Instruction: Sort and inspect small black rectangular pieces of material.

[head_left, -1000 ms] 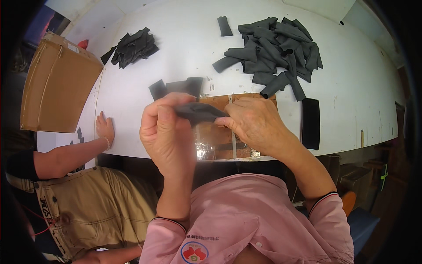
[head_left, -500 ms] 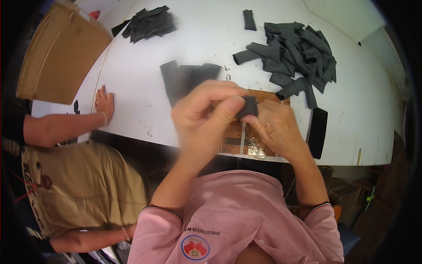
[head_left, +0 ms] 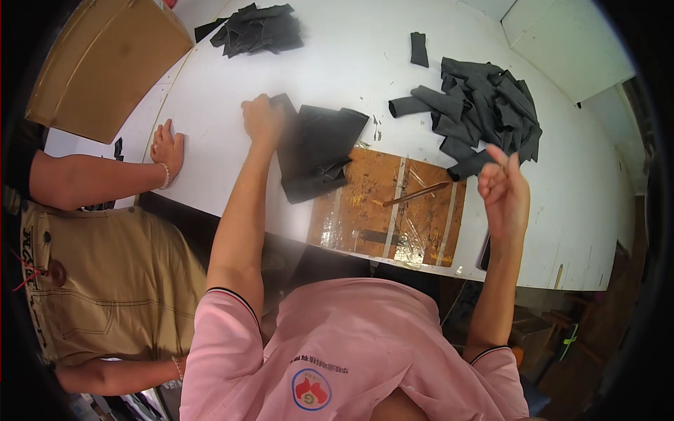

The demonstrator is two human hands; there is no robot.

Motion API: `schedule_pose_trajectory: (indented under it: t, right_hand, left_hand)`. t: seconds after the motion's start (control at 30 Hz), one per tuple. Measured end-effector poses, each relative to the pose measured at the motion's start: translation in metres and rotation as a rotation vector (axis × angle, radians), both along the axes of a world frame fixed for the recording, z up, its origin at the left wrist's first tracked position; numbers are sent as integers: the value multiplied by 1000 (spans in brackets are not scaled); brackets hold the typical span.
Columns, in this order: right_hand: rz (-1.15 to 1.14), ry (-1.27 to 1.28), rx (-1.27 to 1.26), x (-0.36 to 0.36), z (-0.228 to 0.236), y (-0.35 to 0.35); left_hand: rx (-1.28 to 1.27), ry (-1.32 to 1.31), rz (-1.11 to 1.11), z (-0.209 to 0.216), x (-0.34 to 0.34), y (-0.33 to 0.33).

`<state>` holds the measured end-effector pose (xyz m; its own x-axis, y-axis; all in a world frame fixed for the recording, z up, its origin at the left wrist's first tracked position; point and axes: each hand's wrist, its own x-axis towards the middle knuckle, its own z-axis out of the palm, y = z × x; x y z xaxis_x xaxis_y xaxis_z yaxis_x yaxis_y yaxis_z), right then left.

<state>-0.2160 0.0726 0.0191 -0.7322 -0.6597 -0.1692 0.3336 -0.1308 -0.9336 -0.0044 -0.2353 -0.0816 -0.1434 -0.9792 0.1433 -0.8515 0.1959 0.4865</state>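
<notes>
My left hand (head_left: 262, 122) is at the left edge of several flat black fabric pieces (head_left: 317, 144) lying overlapped on the table; its fingers are partly hidden, so whether it grips one does not show. My right hand (head_left: 507, 193) is raised palm-up over the table's right side. Two of its fingers stretch out, the others curl loosely, and nothing is in it. Just beyond it lies a heap of narrow black fabric tubes (head_left: 491, 105). A thin brown stick (head_left: 415, 194) rests on a brown, tape-covered board (head_left: 439, 231) between my arms.
A smaller pile of black pieces (head_left: 261, 29) lies at the far left, beside a cardboard box (head_left: 105, 67). One black piece (head_left: 418, 49) lies apart near the heap. On the left, a co-worker's hand (head_left: 167, 156) rests on the white table (head_left: 210, 147). A dark object (head_left: 484, 254) is partly behind my right forearm.
My hands have moved apart from above the board. The small black piece they held is no longer in view between them. My left hand went left to the flat fabric; my right went right.
</notes>
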Motion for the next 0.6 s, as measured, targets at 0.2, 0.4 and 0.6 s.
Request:
schedule_pose_trajectory:
  t: [0.2,0.4,0.6]
  right_hand:
    - [390,134,289,69,-17,30]
    - [668,392,210,122,-13,3]
    - [392,134,-110,151,-5,-14]
  left_hand:
    - [-133,830,-75,51,24,32]
    - [770,1743,-143,92,52,138]
    - [1260,2160,-111,79,43,211]
